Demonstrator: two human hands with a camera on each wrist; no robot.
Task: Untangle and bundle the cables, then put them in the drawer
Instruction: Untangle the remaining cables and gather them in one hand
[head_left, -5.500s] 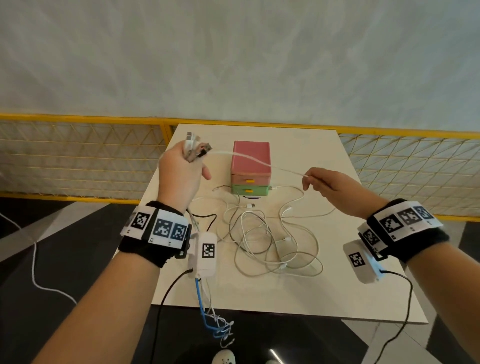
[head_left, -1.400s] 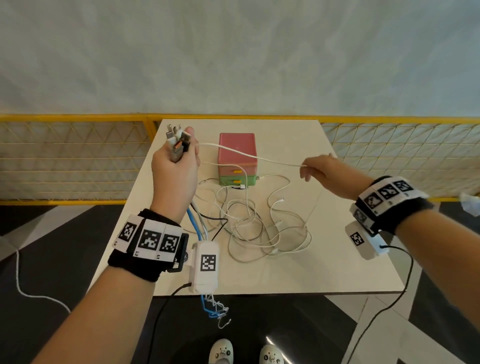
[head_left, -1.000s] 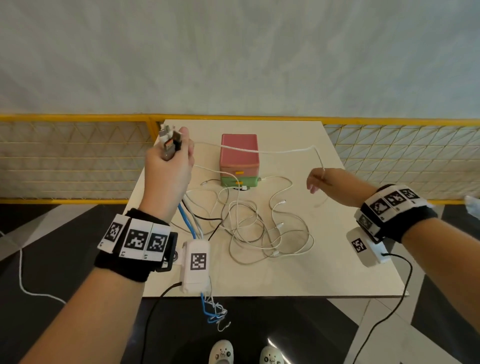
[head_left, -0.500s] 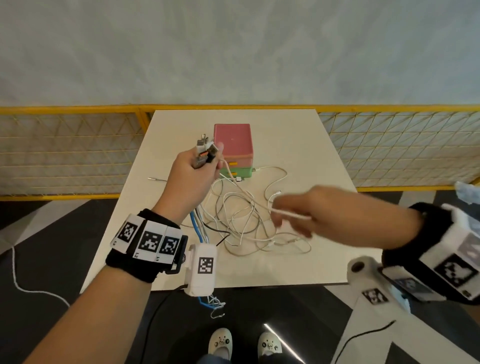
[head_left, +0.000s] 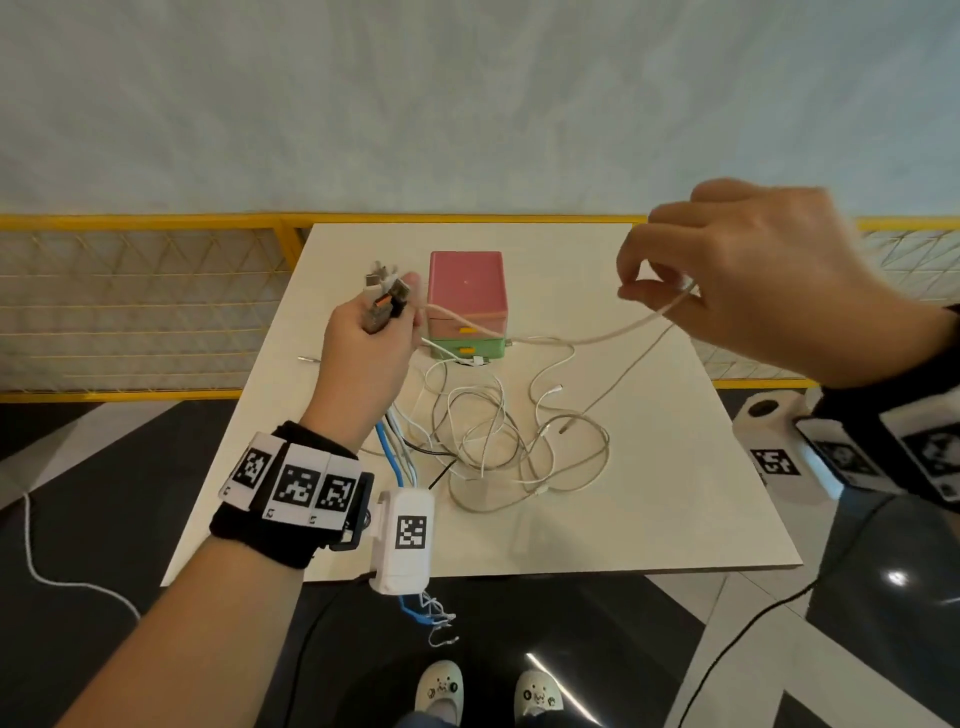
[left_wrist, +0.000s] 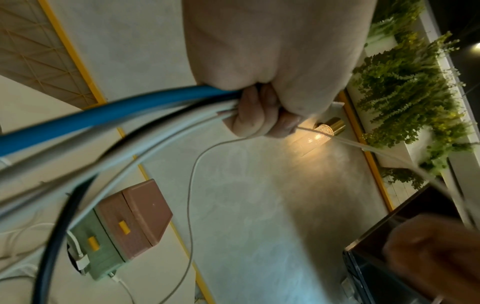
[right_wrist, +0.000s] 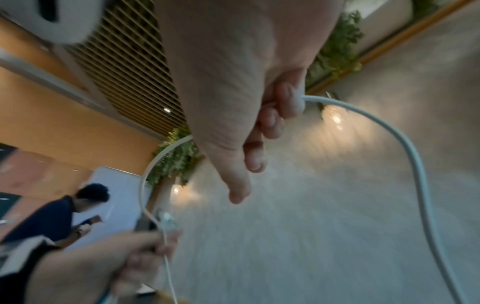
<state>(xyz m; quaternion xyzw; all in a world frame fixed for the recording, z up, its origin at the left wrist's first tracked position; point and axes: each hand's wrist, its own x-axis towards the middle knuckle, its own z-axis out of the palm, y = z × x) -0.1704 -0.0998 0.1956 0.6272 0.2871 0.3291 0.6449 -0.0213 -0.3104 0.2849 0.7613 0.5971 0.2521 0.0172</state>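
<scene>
At centre frame the left hand (head_left: 363, 343) grips a bunch of cable plugs (head_left: 384, 299), while the right hand (head_left: 753, 280), upper right, pinches one white cable (head_left: 597, 340) above the table (head_left: 675, 493).

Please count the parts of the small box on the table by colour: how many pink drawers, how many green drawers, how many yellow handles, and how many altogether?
Pink drawer: 1
Green drawer: 1
Yellow handles: 2
Total: 4
</scene>
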